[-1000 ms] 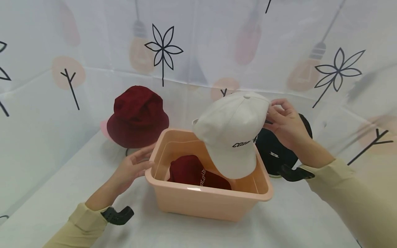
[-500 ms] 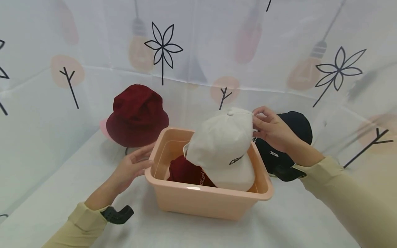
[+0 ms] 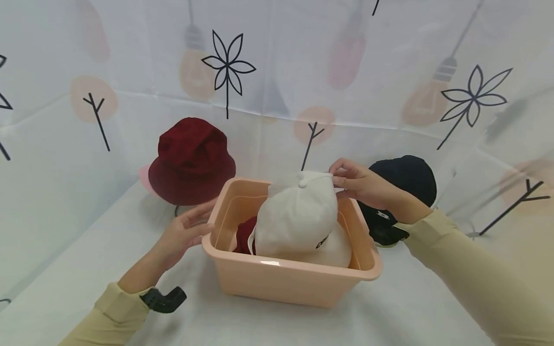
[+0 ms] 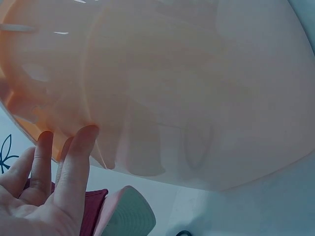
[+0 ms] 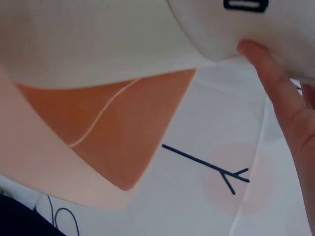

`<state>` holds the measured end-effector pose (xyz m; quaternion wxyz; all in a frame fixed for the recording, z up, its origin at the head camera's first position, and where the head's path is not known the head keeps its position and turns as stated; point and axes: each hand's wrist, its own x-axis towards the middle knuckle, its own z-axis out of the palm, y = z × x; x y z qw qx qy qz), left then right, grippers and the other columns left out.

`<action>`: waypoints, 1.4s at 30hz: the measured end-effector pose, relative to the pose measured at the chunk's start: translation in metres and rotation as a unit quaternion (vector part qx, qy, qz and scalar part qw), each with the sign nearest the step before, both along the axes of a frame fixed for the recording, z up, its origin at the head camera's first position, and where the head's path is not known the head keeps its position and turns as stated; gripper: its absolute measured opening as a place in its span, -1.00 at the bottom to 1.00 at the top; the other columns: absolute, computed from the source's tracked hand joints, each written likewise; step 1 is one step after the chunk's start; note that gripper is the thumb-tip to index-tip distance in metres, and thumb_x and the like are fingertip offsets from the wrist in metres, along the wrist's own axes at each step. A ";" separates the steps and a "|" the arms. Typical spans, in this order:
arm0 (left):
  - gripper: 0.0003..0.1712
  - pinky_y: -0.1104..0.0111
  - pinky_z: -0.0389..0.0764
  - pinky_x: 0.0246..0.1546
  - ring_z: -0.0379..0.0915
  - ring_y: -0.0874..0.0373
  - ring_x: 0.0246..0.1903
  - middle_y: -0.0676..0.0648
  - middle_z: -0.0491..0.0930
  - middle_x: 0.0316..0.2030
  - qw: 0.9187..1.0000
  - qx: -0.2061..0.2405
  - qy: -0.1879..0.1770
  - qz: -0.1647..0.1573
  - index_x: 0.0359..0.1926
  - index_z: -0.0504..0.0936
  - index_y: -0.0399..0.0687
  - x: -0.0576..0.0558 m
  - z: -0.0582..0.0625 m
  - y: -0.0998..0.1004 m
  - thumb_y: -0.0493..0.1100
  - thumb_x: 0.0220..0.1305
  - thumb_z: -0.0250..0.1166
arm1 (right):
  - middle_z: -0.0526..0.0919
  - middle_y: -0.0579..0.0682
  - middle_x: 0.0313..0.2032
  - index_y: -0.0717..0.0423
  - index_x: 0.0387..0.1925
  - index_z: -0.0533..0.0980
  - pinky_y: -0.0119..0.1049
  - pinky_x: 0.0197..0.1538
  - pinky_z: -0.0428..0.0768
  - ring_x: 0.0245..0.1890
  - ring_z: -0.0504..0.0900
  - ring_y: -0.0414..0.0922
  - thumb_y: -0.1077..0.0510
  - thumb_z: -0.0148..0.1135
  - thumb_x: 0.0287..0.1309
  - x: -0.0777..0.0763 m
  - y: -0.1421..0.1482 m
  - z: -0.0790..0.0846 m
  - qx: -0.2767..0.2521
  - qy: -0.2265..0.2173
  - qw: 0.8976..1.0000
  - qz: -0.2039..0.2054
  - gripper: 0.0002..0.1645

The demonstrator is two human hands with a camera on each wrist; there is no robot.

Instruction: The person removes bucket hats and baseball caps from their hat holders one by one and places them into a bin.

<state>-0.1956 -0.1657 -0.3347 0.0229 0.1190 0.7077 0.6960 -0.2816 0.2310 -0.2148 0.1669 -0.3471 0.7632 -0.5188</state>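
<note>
Pinching the white cap [image 3: 298, 223] inside the peach bin [image 3: 283, 283], the right hand [image 3: 368, 186] apparently supports its crown [image 3: 296, 209], while the outstretched left hand [image 3: 182, 240] touches the left rim [image 3: 223, 198], seemingly for steadiness.

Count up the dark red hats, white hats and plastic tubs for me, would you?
Plastic tubs: 1, the peach tub
White hats: 1, the white cap in the tub
Dark red hats: 2, the bucket hat beside the tub and the mostly hidden hat inside it
Total: 4
</note>
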 end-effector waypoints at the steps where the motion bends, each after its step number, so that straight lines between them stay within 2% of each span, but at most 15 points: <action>1: -0.31 -0.05 0.45 -0.02 0.20 -0.14 0.20 -0.20 0.29 0.24 1.000 -0.001 0.000 0.000 0.36 0.25 0.00 0.000 0.000 0.000 -0.15 0.22 0.25 | 0.52 0.07 -0.07 -0.01 -0.14 0.38 -0.10 0.02 0.52 -0.03 0.49 0.01 0.22 -0.03 0.34 -0.001 -0.001 -0.001 0.007 -0.002 1.000 0.008 -0.89; 6: -0.30 -0.02 0.47 -0.03 0.23 -0.13 0.19 -0.19 0.32 0.22 1.000 -0.002 -0.004 0.004 0.35 0.26 0.03 -0.001 -0.002 0.000 -0.14 0.20 0.27 | 0.50 0.13 -0.01 0.07 -0.15 0.37 -0.05 0.02 0.51 0.00 0.48 0.05 0.26 -0.03 0.34 -0.008 -0.005 -0.006 0.026 -0.020 0.999 0.041 -0.90; 16: -0.30 -0.04 0.46 -0.04 0.21 -0.13 0.19 -0.18 0.31 0.22 1.000 -0.004 0.004 0.005 0.36 0.25 0.02 -0.002 -0.003 -0.001 -0.15 0.20 0.26 | 0.45 0.16 0.04 0.14 -0.12 0.36 -0.01 0.00 0.52 0.03 0.46 0.09 0.19 0.01 0.33 -0.016 -0.014 -0.006 0.084 -0.012 0.996 0.032 -0.86; 22: -0.30 -0.06 0.44 -0.02 0.20 -0.13 0.21 -0.18 0.30 0.24 1.000 -0.006 0.003 0.003 0.36 0.24 0.03 -0.002 -0.003 -0.002 -0.15 0.21 0.26 | 0.46 0.14 0.04 0.17 -0.15 0.42 -0.02 -0.02 0.53 0.05 0.45 0.09 0.18 0.07 0.29 -0.013 -0.023 -0.005 0.144 -0.016 0.988 0.061 -0.84; 27: -0.30 -0.03 0.46 -0.02 0.20 -0.11 0.20 -0.17 0.31 0.23 1.000 -0.004 0.001 0.004 0.36 0.26 0.06 -0.001 -0.002 -0.002 -0.14 0.21 0.27 | 0.46 0.11 -0.06 0.17 -0.18 0.42 -0.04 0.01 0.52 0.02 0.43 0.06 0.16 0.11 0.26 -0.010 -0.030 -0.009 0.202 -0.028 0.978 0.050 -0.83; 30: -0.31 -0.02 0.46 -0.02 0.22 -0.11 0.19 -0.18 0.31 0.22 1.000 -0.005 0.002 0.002 0.36 0.25 0.04 0.000 -0.001 -0.001 -0.14 0.22 0.25 | 0.45 0.12 -0.07 0.19 -0.15 0.42 -0.06 0.01 0.52 0.01 0.42 0.05 0.19 0.12 0.26 -0.009 -0.031 -0.009 0.215 -0.008 0.976 0.038 -0.82; 33: -0.31 -0.02 0.46 -0.01 0.24 -0.12 0.18 -0.20 0.32 0.21 1.000 -0.006 0.002 0.000 0.36 0.25 0.03 0.000 -0.001 -0.001 -0.16 0.22 0.25 | 0.46 0.20 -0.05 0.26 -0.10 0.43 -0.12 0.00 0.54 0.04 0.46 0.08 0.25 0.15 0.22 -0.008 -0.031 -0.006 0.197 0.025 0.979 0.040 -0.77; 37: -0.31 -0.02 0.45 0.00 0.23 -0.13 0.18 -0.22 0.31 0.21 1.000 -0.006 0.001 -0.001 0.36 0.25 0.02 0.001 0.000 0.000 -0.16 0.22 0.25 | 0.53 0.18 0.00 0.29 -0.06 0.49 -0.18 -0.01 0.54 0.07 0.50 0.05 0.30 0.23 0.14 -0.005 -0.035 -0.002 0.184 0.060 0.978 0.080 -0.69; 42: -0.30 -0.02 0.44 0.01 0.21 -0.13 0.19 -0.22 0.30 0.21 1.000 -0.007 -0.003 0.001 0.36 0.24 0.02 0.001 0.001 0.000 -0.15 0.22 0.25 | 0.46 0.04 0.15 0.18 0.08 0.48 -0.07 0.11 0.44 0.18 0.39 -0.05 0.30 0.30 0.06 -0.001 -0.044 -0.006 0.215 0.084 0.961 0.154 -0.51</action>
